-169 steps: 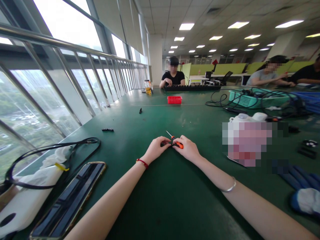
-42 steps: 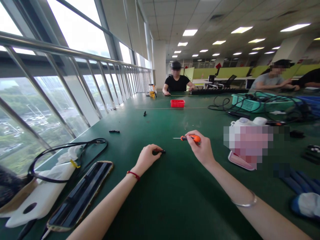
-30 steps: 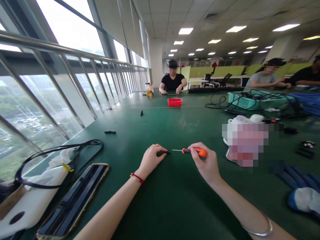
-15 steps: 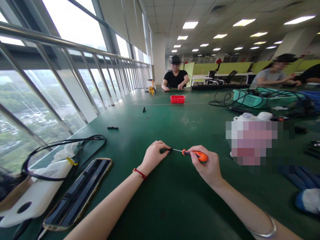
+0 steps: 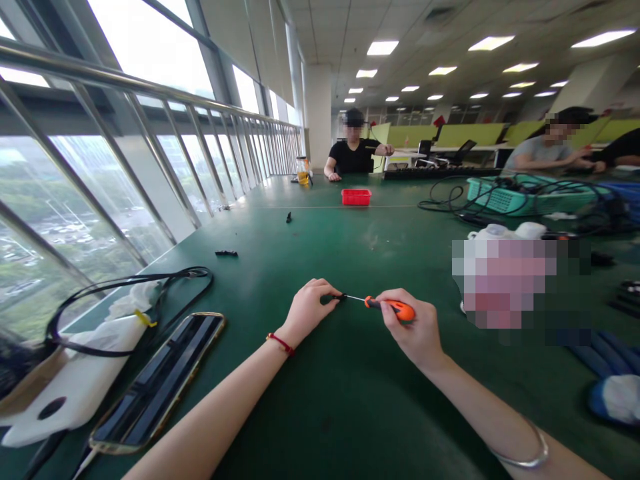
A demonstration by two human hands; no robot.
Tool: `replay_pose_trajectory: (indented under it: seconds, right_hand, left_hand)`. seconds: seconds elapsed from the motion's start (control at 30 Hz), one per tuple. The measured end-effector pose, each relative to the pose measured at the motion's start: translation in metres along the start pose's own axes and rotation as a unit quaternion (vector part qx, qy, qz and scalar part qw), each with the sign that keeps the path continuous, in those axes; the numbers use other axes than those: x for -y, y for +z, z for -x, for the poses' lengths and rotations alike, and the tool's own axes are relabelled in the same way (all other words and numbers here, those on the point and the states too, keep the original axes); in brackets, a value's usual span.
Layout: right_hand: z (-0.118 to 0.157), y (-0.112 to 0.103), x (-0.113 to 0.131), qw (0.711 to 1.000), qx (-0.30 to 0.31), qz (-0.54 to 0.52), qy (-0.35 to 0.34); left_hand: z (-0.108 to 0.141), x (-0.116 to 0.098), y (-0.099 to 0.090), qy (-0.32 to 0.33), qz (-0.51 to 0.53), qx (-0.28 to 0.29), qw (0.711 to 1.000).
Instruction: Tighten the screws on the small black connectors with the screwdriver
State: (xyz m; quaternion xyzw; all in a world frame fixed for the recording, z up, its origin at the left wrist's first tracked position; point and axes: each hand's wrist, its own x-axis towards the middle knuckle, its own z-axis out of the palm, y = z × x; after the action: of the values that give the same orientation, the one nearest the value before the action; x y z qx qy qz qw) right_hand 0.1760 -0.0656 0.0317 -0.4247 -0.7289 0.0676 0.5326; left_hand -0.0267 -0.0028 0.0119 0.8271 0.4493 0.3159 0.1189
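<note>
Open green tabletop point(image 5: 320, 393) around right hand point(image 5: 413, 327) and screwdriver point(image 5: 395, 309)

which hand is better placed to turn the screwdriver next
Right hand, I'd judge: it grips the screwdriver, whose shaft points left to the black part. The left hand is occupied, pinching that part.

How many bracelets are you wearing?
2. A red bracelet is on the wrist behind the left hand, which pinches a small black piece. A silver bangle is on the forearm behind the right hand, which holds the orange screwdriver.
</note>
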Motion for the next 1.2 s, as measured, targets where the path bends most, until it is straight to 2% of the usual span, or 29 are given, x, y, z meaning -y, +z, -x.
replay_pose_trajectory:
  seconds: [0.33,0.53,0.67,0.73,0.9,1.03,1.1,1.2]
  right_hand:
    - [-0.0032,-0.0015,0.0047,0.998,0.007,-0.008,0.062]
    - [-0.0012,0.0011,0.0047,0.998,-0.032,0.007,0.059]
    - [-0.0002,0.0029,0.0067,0.995,0.014,0.020,0.096]
    - [0.0002,0.0034,0.0078,0.996,0.021,0.018,0.086]
    - [0.0015,0.0045,0.0077,0.997,-0.049,0.029,0.044]
    - [0.0018,0.0051,0.0081,0.996,-0.007,0.042,0.073]
    - [0.0014,0.0050,0.0085,0.997,0.012,0.037,0.067]
    - [0.0005,0.0050,0.0079,0.999,-0.027,0.034,0.026]
  left_hand:
    - [-0.0005,-0.0015,0.0006,0.018,-0.014,0.004,1.000]
    - [-0.0002,-0.0023,0.0003,0.019,-0.017,0.005,1.000]
    - [-0.0001,-0.0017,0.0003,0.027,-0.017,0.005,0.999]
    - [-0.0002,-0.0013,0.0007,0.028,-0.015,0.004,0.999]
    - [-0.0004,-0.0014,0.0018,0.022,-0.015,0.002,1.000]
    - [-0.0004,-0.0009,0.0017,0.023,-0.012,0.003,1.000]
    - [-0.0004,-0.0007,0.0017,0.023,-0.011,0.003,1.000]
    - [-0.0003,-0.0007,0.0019,0.021,-0.011,0.002,1.000]
